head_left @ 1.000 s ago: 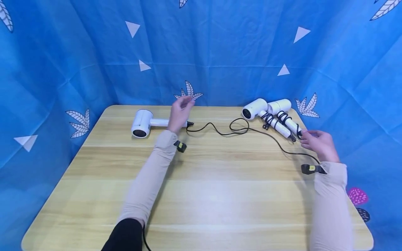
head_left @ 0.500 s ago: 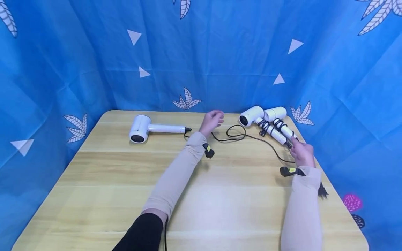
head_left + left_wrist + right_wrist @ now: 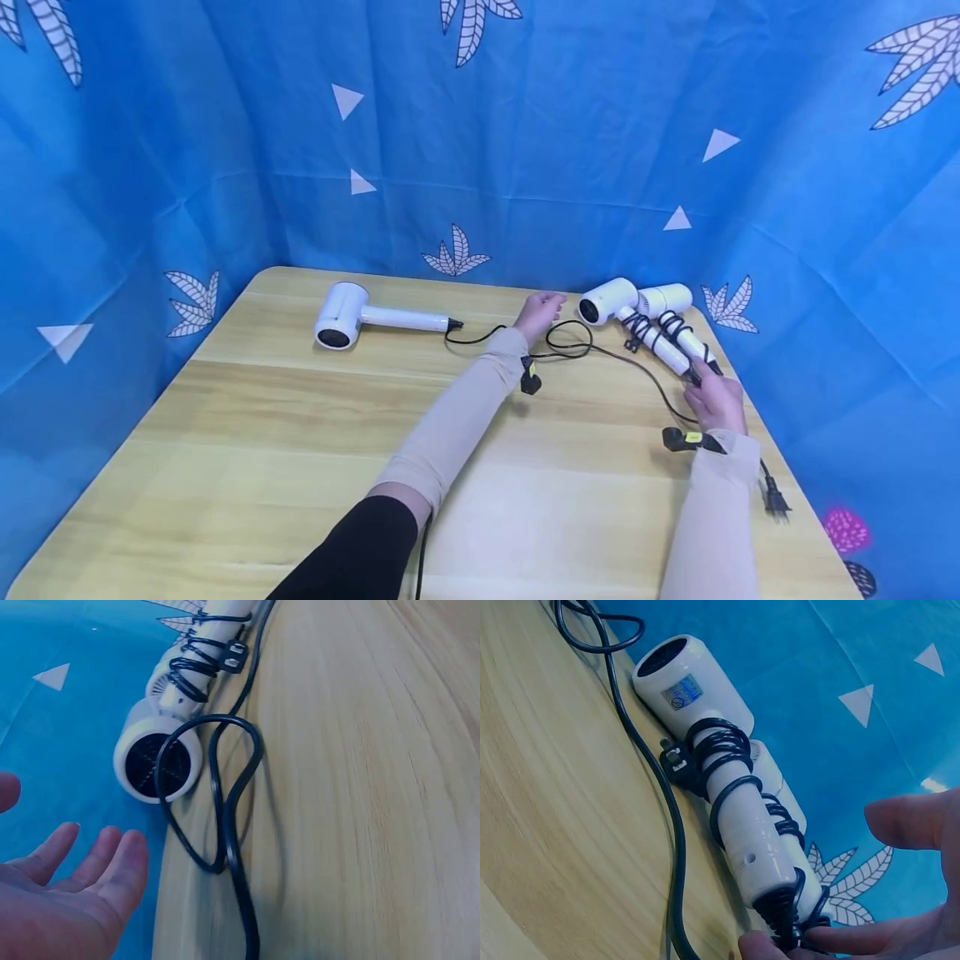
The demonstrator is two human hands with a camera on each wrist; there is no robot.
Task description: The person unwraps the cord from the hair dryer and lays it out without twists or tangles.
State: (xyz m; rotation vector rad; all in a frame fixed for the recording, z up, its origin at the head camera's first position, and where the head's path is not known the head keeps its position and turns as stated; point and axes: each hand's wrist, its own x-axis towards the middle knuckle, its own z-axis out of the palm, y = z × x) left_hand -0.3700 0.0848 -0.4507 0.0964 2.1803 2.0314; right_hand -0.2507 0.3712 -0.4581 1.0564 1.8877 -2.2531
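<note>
Two white hair dryers lie side by side at the back right: the front one (image 3: 611, 300) and the rear one (image 3: 667, 300). Black cords wrap both handles. My left hand (image 3: 538, 315), fingers loosely spread, hovers left of the front dryer and holds nothing. In the left wrist view, a loop of black cord (image 3: 259, 742) shows beside it. My right hand (image 3: 716, 400) reaches the handle ends; in the right wrist view its fingertips are right at the cord base while the thumb (image 3: 907, 821) stands apart. A third white hair dryer (image 3: 341, 317) lies at the back left.
The third dryer's cord runs across the wooden table (image 3: 300, 467) and passes under my right hand to a black plug (image 3: 776, 500) near the right edge. Another plug (image 3: 676, 759) sits beside the front dryer's handle. A blue patterned curtain (image 3: 450, 125) surrounds the table.
My left hand has moved right, from over the third dryer's handle to near the front dryer. The right hand has shifted left to the handle ends, and the plug now shows beside its sleeve.
</note>
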